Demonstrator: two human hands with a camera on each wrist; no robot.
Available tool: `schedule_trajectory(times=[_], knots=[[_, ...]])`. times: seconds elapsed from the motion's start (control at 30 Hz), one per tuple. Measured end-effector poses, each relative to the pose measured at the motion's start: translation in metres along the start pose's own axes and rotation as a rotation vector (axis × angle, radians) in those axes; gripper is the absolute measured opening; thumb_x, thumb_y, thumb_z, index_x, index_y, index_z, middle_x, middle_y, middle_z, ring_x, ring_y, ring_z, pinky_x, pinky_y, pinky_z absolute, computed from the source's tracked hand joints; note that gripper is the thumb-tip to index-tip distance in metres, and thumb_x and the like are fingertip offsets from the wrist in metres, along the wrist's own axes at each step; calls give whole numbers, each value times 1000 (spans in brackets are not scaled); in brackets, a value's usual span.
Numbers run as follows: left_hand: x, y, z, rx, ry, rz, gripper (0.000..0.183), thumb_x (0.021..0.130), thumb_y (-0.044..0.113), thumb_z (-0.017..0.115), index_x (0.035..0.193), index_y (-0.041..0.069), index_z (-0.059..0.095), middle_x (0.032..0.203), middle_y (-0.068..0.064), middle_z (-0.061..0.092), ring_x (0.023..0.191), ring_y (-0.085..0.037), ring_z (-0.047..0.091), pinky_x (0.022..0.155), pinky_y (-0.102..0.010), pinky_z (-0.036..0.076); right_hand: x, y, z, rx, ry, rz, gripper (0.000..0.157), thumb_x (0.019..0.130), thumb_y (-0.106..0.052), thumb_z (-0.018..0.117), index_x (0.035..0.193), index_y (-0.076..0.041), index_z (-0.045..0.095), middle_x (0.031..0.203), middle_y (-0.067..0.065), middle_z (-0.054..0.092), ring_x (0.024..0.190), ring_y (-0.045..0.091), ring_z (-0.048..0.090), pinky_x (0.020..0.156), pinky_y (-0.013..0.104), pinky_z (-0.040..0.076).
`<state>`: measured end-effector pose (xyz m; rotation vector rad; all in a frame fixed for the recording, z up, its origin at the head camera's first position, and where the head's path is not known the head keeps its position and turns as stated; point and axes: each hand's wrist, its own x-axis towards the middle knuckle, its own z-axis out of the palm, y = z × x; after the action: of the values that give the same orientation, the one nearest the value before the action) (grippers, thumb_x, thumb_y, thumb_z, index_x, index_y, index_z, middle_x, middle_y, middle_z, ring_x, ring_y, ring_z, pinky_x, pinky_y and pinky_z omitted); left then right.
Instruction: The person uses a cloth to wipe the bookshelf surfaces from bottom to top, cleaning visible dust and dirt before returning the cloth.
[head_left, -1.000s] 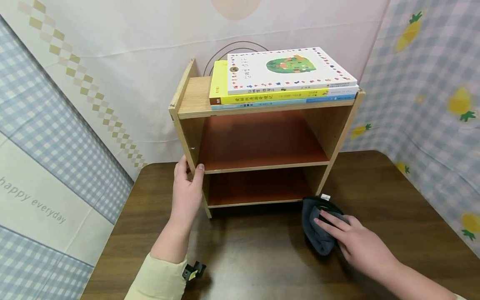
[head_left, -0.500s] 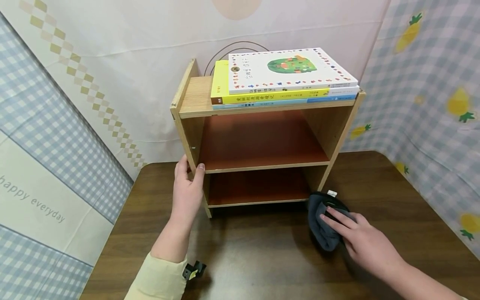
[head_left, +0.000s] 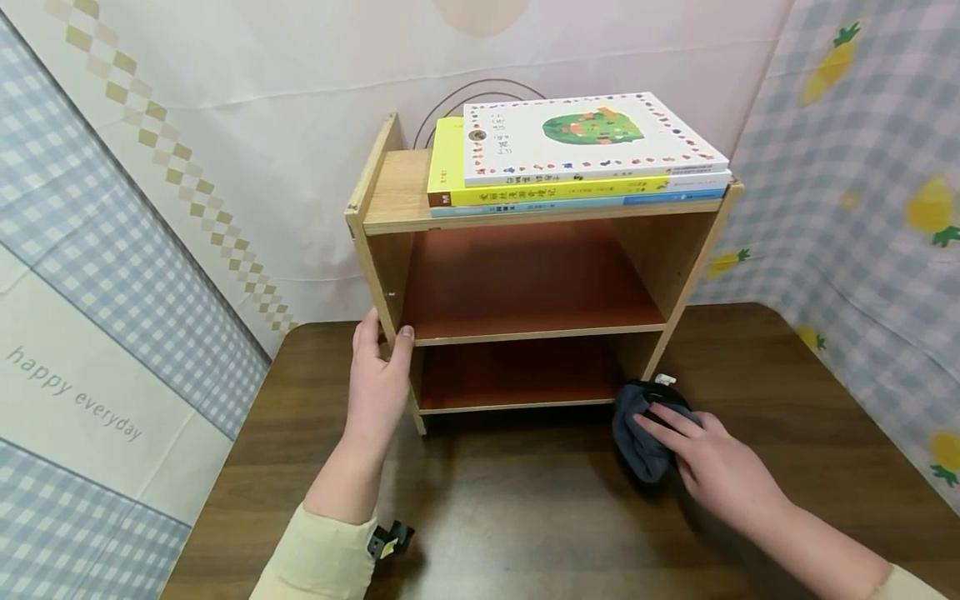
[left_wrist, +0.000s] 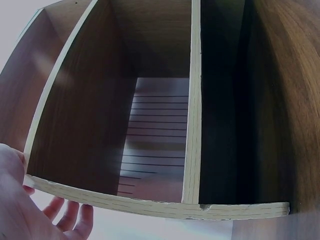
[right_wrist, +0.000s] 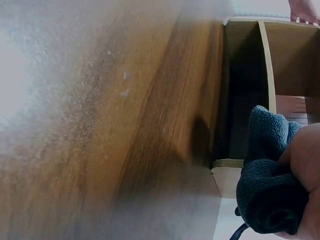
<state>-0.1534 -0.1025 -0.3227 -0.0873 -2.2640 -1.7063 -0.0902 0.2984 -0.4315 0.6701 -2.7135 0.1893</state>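
Observation:
A small wooden bookshelf (head_left: pixel 540 333) with reddish-brown shelves stands on the table. My left hand (head_left: pixel 377 379) grips the edge of its left side panel, thumb on the front edge and fingers behind; the left wrist view shows this hand (left_wrist: pixel 30 205) at the panel too. A folded dark grey cloth (head_left: pixel 637 442) with a white tag is held in my right hand (head_left: pixel 723 475), close to the foot of the right side panel. In the right wrist view the bunched cloth (right_wrist: pixel 272 175) overlaps the lower front of the bookshelf (right_wrist: pixel 270 65).
Several books (head_left: pixel 577 158) lie stacked flat on the bookshelf's top, a white one uppermost over a yellow one. The dark wooden table (head_left: pixel 525 517) extends in front. Patterned fabric curtains (head_left: pixel 885 208) hang behind and at both sides.
My right hand has shifted the cloth slightly right, then a little up and toward the foot of the right panel. My left hand keeps its hold; the camera view has shifted slightly.

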Motion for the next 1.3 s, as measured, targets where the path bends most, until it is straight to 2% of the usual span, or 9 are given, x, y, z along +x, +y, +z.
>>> schedule_trajectory(times=[0.27,0.43,0.67,0.77,0.9,1.03,1.3], knots=[[0,3,0,4,6,14,43,103,18,51,145,12,43,127,-13,43,115,-26,43,88,-39,40,5,1,5,-9,2,17,66,80,4,62,138,-25,59,137,8,59,91,28,54,44,20,26],[0,3,0,3,4,10,43,103,19,51,145,13,43,127,-13,43,115,-26,42,88,-40,40,8,-1,7,-13,-29,32,63,79,6,62,136,-23,61,133,9,61,93,31,54,44,21,28],[1,0,1,7,1,11,43,103,19,51,145,13,44,125,-13,43,115,-26,43,88,-40,40,12,-2,11,-3,-116,63,60,82,6,62,135,-22,63,131,10,62,94,32,55,43,23,28],[1,0,1,7,0,8,43,103,19,51,145,13,43,125,-13,43,115,-25,43,88,-40,40,13,-2,14,5,-164,81,58,85,6,60,135,-23,63,132,10,61,100,35,55,42,23,28],[1,0,1,9,2,11,43,103,19,51,145,13,43,126,-13,43,117,-26,43,89,-40,40,13,-3,15,14,-184,90,57,85,7,60,134,-23,63,132,9,62,106,39,55,41,24,28],[0,1,1,1,10,15,42,103,17,51,144,12,44,127,-13,43,117,-27,44,89,-40,40,15,-3,16,22,-214,85,57,84,7,62,133,-23,64,131,9,62,107,43,55,42,25,29],[-1,5,1,4,11,-6,43,103,17,51,145,12,44,127,-14,43,116,-27,45,89,-39,40,20,-4,20,77,-323,109,53,87,7,58,132,-21,65,132,10,61,113,51,52,43,25,30]])
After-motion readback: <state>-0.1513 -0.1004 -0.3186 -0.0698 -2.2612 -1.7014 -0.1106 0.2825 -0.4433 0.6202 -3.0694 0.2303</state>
